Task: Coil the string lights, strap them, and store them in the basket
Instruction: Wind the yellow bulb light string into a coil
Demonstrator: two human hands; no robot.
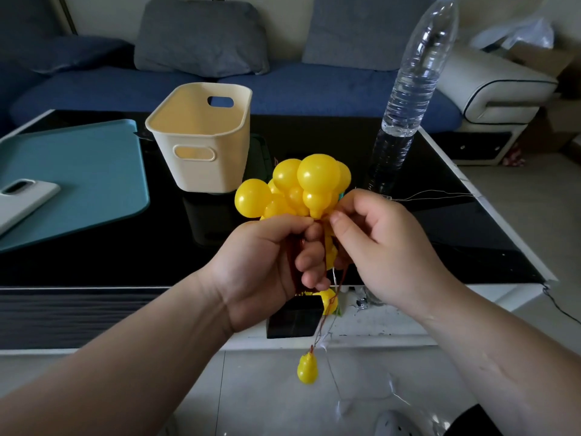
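Left hand [267, 265]: fingers curled tight around the gathered stems of the string lights [301, 187], held above the near edge of the table [94, 262].
Right hand [386, 247]: thumb and forefinger pinched together on the bundle, just below the yellow gourd-shaped bulbs.
Loose bulb [307, 369]: dangles on its wire below the hands.
Battery box [295, 319]: black, hanging under the left hand.
Basket [220, 171]: cream, upright on the table, beyond the bundle to the left.
Bottle [408, 89]: clear, standing at far right.
Mat [88, 177]: teal, at left, bearing a phone [22, 199].
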